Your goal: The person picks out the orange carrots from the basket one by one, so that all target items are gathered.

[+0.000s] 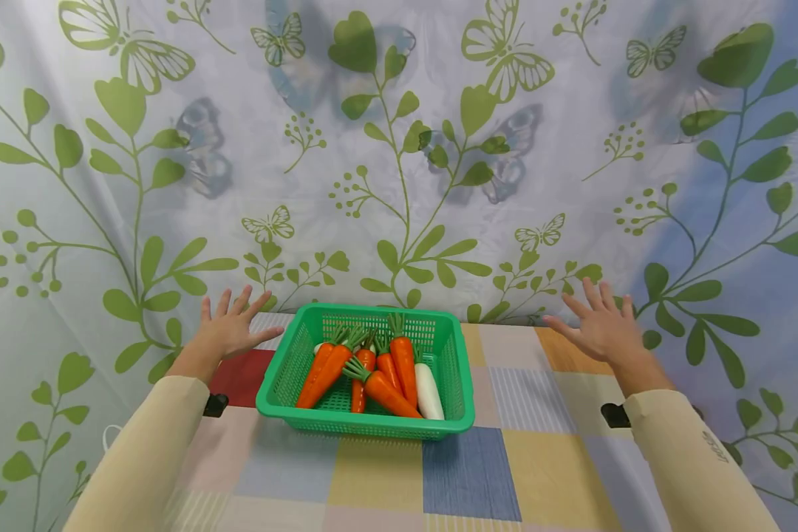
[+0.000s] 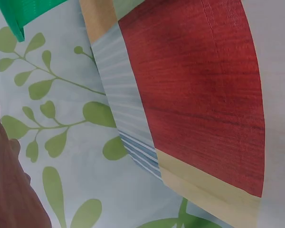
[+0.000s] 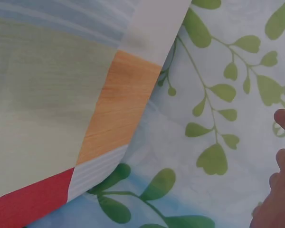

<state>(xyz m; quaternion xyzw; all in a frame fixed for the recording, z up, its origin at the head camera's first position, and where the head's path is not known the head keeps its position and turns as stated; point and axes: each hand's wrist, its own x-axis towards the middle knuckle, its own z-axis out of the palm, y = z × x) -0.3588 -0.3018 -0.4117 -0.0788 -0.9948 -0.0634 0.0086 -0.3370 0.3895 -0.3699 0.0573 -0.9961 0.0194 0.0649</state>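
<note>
A green plastic basket (image 1: 366, 426) stands on the table between the two hands. Several orange carrots (image 1: 332, 375) with green stem tops lie in it, piled at different angles. Beside them, at the basket's right, is a white radish (image 1: 428, 391). My left hand (image 1: 229, 331) is held with fingers spread, left of the basket and apart from it. On the far right my right hand (image 1: 601, 329) also has its fingers spread and holds nothing. Each wrist view shows only part of its hand, with the left fingers (image 2: 9, 175) and right fingers (image 3: 280, 175) at the edges.
A patchwork-patterned cloth (image 1: 379, 473) covers the table. Behind it hangs a pale curtain (image 1: 399, 185) printed with green leaves and butterflies, which also runs along both sides. The table's edge (image 3: 149, 102) shows in the right wrist view. A small black device (image 1: 216, 405) is on the left wrist.
</note>
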